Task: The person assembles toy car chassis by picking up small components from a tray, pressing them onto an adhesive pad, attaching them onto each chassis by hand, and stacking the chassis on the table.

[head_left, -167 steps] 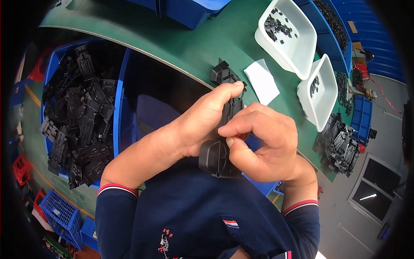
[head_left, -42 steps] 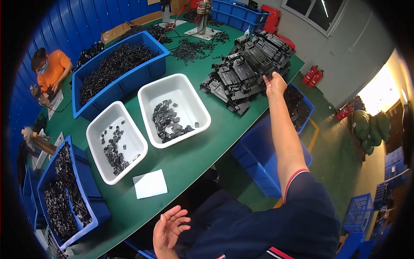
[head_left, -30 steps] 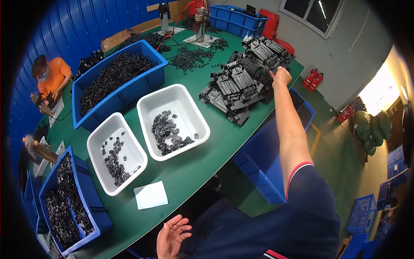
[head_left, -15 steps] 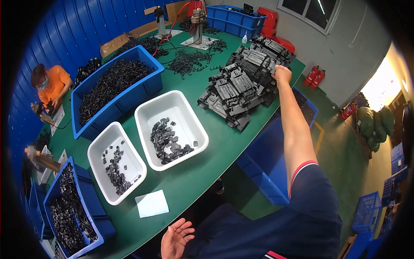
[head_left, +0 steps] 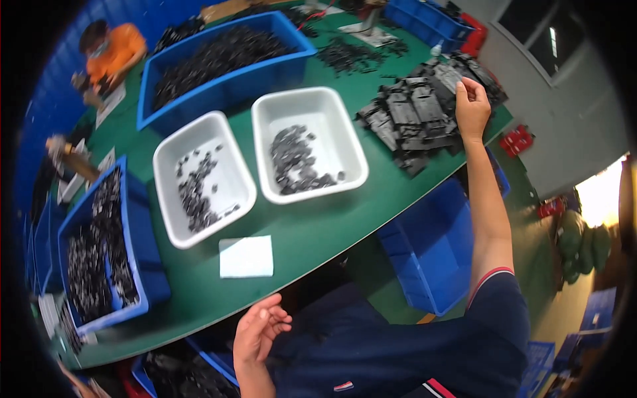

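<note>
A heap of black moulded plastic parts (head_left: 417, 109), long and ribbed, lies toward the far right of the green table. At its right side my right hand (head_left: 472, 109) is closed, thumb and fingers pressed together; anything between the fingertips is too blurred to make out. My left hand (head_left: 262, 326) hovers just off the near table edge, fingers loosely curled but apart, with nothing in it. Beyond it lies a white sheet (head_left: 246, 257). Two white tubs, the left one (head_left: 166, 189) and the right one (head_left: 358, 156), hold small black pieces.
A large blue bin (head_left: 219, 99) full of black parts stands behind the tubs. Another blue bin (head_left: 151, 265) of black parts is at left. A blue crate (head_left: 431, 259) sits below the table's right edge. A person in orange (head_left: 116, 53) works at far left.
The view has swung, so the table contents sit further right and higher. My right hand stays at the black parts, its fingers now pinched upward; my left hand's fingers have curled slightly.
</note>
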Motion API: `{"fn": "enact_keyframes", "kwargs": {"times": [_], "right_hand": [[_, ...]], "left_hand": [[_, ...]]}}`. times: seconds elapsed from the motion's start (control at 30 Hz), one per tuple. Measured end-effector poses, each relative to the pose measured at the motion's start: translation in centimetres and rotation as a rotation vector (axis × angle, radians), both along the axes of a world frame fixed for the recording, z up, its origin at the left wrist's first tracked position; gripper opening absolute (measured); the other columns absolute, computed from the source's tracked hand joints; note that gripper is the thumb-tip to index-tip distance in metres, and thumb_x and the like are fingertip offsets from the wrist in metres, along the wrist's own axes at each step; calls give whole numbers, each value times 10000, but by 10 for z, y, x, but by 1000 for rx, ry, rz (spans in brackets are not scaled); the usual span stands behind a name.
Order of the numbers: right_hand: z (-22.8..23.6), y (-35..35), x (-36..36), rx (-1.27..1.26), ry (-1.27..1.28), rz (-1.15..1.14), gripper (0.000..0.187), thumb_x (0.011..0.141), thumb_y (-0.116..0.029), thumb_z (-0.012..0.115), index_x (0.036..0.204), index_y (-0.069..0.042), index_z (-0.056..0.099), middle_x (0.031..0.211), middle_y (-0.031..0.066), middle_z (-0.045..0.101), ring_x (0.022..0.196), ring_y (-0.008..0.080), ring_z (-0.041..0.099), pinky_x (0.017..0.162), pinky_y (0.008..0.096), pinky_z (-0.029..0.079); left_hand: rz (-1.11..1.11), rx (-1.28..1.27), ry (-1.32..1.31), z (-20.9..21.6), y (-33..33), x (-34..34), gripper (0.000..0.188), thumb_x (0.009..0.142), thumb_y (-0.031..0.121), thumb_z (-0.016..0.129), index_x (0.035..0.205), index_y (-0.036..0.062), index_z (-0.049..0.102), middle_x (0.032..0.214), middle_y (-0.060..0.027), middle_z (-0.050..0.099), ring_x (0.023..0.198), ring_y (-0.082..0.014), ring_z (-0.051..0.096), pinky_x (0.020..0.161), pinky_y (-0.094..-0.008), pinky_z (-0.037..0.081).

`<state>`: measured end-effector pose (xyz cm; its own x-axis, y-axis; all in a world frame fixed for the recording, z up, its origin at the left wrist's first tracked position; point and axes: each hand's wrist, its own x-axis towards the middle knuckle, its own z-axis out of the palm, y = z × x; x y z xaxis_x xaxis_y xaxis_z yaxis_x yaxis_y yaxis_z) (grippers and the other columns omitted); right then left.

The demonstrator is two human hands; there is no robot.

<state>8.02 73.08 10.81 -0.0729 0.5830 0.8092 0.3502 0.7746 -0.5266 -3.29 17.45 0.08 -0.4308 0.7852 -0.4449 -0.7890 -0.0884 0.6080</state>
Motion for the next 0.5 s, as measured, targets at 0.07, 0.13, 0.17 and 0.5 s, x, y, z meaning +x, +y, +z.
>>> {"fn": "enact_keyframes", "kwargs": {"times": [0.07, 0.13, 0.17, 0.5], "right_hand": [[2, -42, -38, -81, -62, 268, 159, 850, -156, 653, 940, -25, 667, 800, 34, 669, 695, 89, 608, 653, 240, 493], [-3, -80, -75, -138, -195, 505, 153, 847, -146, 660, 930, -18, 671, 766, 18, 660, 683, 65, 588, 627, 223, 481], [-9, -103, -98, -199, -265, 599, 157, 856, -142, 656, 944, -12, 667, 781, -2, 644, 697, 53, 569, 635, 212, 467], [-104, -122, -194, 63, -1067, 757, 399, 875, -209, 607, 1197, 21, 562, 1129, 190, 608, 1070, 311, 578, 872, 355, 470]], "left_hand": [[59, -4, 55, -3, -9, 0, 387, 906, 163, 578, 1220, -54, 515, 879, -103, 615, 813, -211, 613, 727, -332, 522], [146, -62, 111, -1, -19, 1, 346, 869, 144, 628, 1149, -49, 564, 727, -63, 583, 662, -150, 562, 620, -274, 485], [193, -98, 122, 2, -31, 3, 323, 867, 142, 630, 1123, -47, 576, 687, -54, 571, 628, -143, 553, 595, -268, 477], [908, -676, 266, -23, -187, 44, 304, 928, 269, 567, 977, -23, 637, 608, -11, 537, 543, -92, 517, 504, -219, 405]]}}
